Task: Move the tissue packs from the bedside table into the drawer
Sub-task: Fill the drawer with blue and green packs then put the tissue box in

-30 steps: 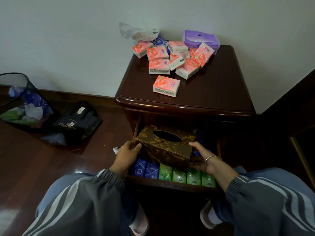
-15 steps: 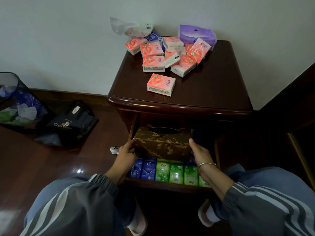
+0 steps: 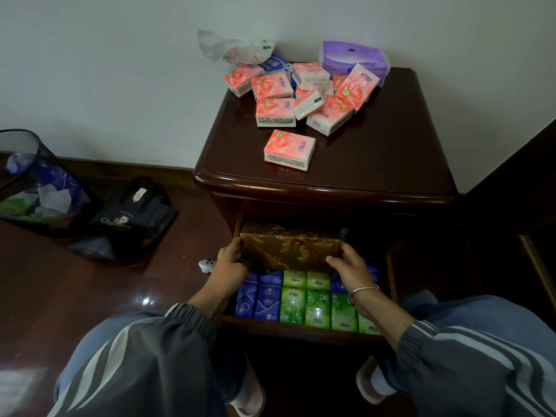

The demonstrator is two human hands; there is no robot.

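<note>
Several pink tissue packs (image 3: 275, 112) lie heaped at the back of the dark wooden bedside table (image 3: 391, 164), with one pink pack (image 3: 289, 149) apart nearer the front. Below, the drawer (image 3: 301, 329) stands pulled out, filled with blue packs (image 3: 261, 299) and green packs (image 3: 319, 305) in rows. A gold patterned tissue box (image 3: 288, 246) stands on edge at the drawer's back. My left hand (image 3: 228, 266) grips its left end and my right hand (image 3: 350, 267) grips its right end.
A purple soft tissue bag (image 3: 355, 57), a blue pack (image 3: 276, 66) and a crumpled white wrapper (image 3: 237, 48) sit against the wall. On the floor at left are a mesh bin (image 3: 33, 182), a black bag (image 3: 132, 218) and a small white controller (image 3: 207, 265). A dark furniture panel (image 3: 529, 188) rises on the right.
The gold box has tipped from tilted, opening up, to standing on edge and has gone further back in the drawer. Both hands followed it, uncovering a second row of packs.
</note>
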